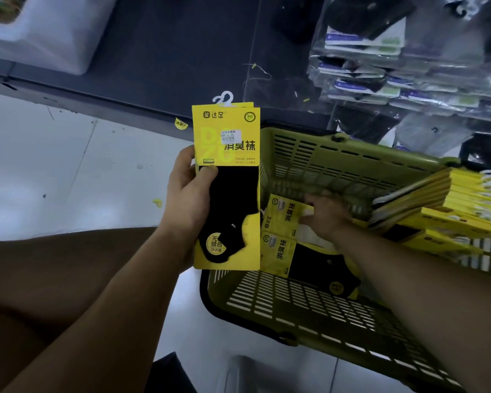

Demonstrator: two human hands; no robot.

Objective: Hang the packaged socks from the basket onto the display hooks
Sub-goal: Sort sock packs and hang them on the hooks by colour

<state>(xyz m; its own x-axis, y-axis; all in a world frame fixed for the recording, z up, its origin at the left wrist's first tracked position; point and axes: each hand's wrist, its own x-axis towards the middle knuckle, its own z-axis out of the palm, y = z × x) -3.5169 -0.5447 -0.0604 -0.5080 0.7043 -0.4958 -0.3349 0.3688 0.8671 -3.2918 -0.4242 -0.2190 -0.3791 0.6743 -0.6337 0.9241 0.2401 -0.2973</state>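
1. At the far left, the left hand (186, 191) is raised above the pale floor (54, 165). It is clenched on the held sock pack (227, 188), with the thumb laid across the front and the fingers hidden behind.
2. The held sock pack is kept upright just left of the basket (295, 307), its white hanger (224, 98) uppermost and free. A second card edge is seen behind it, so two packs may be held.
3. More loose packs (279, 245) are seen lying flat on the basket's bottom, overlapping one another.
4. The right hand (323, 217) is placed inside the basket, with its fingers laid on the topmost loose pack. The hand is blurred, so whether that pack is pinched or only touched cannot be told.
5. A stack of packs (451, 205) is piled at the basket's right side, so much stock is judged to be left.
6. At the upper right, clear-bagged goods (380, 66) are hung on the display. The hooks themselves cannot be made out.
7. The step in hand is judged to be gathering: packs are being collected before hanging.
8. The next move is judged to need a firm pinch on the topmost loose pack. That pack must then be lifted clear of the basket wall and its hanger turned up beside the one already held.
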